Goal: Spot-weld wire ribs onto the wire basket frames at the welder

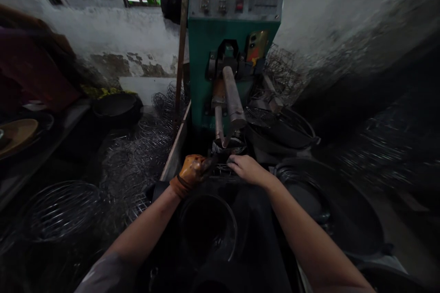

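My gloved left hand [193,170] is closed on the wire piece [222,169], my bare right hand [246,168] lies flat on it. It sits under the green machine's [233,46] metal arm [233,98]. Wire baskets [58,210] are piled at left, dark basins [343,210] at right.

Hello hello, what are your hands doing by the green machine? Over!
Left hand, in an orange glove, and bare right hand both on a wire piece under the machine's metal arms. Grip unclear in the dark. Wire baskets piled left. Over.
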{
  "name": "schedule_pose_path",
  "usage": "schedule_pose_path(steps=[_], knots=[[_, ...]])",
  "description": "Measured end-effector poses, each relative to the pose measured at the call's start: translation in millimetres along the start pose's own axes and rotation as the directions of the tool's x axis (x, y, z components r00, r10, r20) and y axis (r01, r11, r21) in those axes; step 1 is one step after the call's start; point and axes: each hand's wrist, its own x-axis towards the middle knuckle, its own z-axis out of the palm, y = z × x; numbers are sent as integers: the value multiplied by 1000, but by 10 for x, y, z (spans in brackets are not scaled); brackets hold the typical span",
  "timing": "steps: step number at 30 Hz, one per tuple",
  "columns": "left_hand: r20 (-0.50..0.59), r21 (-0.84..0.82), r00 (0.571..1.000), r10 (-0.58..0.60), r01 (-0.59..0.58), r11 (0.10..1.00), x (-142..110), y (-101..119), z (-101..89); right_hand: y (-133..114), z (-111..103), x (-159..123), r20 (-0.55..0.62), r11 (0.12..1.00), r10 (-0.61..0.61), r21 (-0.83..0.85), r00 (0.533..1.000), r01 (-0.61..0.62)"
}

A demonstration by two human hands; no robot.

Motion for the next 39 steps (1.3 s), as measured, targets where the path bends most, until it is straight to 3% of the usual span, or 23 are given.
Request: schedule_pose_path(steps=[8,14,19,24,29,33,36,39], knots=[[-171,204,970,172,-136,969,-131,57,-44,9,19,47,-13,995,-16,93,1000,17],[-158,257,961,227,-182,949,-146,80,-85,50,32,51,-37,986,-12,164,999,18],[-167,303,941,293,-234,924,-164,74,-77,27,66,54,-26,993,14,118,1000,-11],[-228,219,921,315,-267,939,-194,87,-100,25,54,77,-25,992,-7,124,1000,10],[-119,177,933,340,-317,932,-194,90,-137,30,55,73,-7,994,-24,109,1000,24],[-100,133,926,365,-351,927,-191,70,-151,19,50,52,-7,996,-17,91,1000,17],[-106,-37,949,298,-303,952,-198,49,-135,7,21,43,-1,998,8,61,1000,-8],[-100,-258,986,131,-153,954,-208,74,-120,-11,-13,47,1,999,15,44,1000,-15]])
